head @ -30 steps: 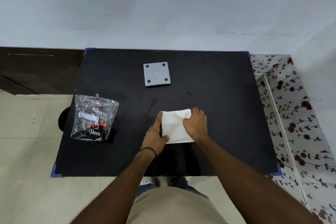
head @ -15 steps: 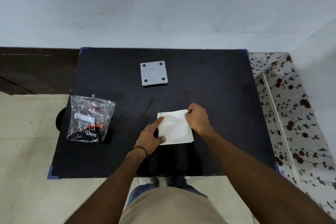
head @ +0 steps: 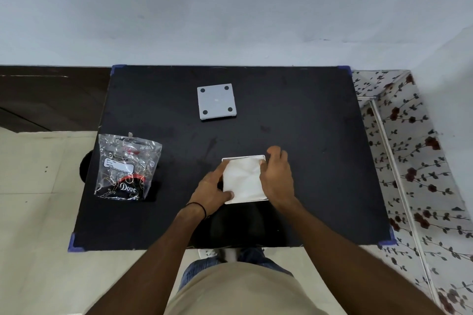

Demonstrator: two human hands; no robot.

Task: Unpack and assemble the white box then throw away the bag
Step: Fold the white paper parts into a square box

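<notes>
A flat white square box part wrapped in a thin white bag (head: 243,179) lies on the black table (head: 307,135) in front of me. My left hand (head: 211,190) grips its left edge, thumb on the near corner. My right hand (head: 276,176) holds its right edge, fingers curled over the far right corner. A white rim of the box shows along the far edge. A second grey-white square piece (head: 216,101) with four dark round feet lies farther back, apart from my hands.
A clear plastic pouch with a "Dove" print (head: 128,167) lies at the table's left edge. A floral-patterned surface (head: 409,161) runs along the right side. The wall stands right behind the table. Tiled floor lies to the left.
Both hands have stayed on the white wrapped piece. My right hand has shifted along its right edge toward the far corner, and a white rim now shows at the far side.
</notes>
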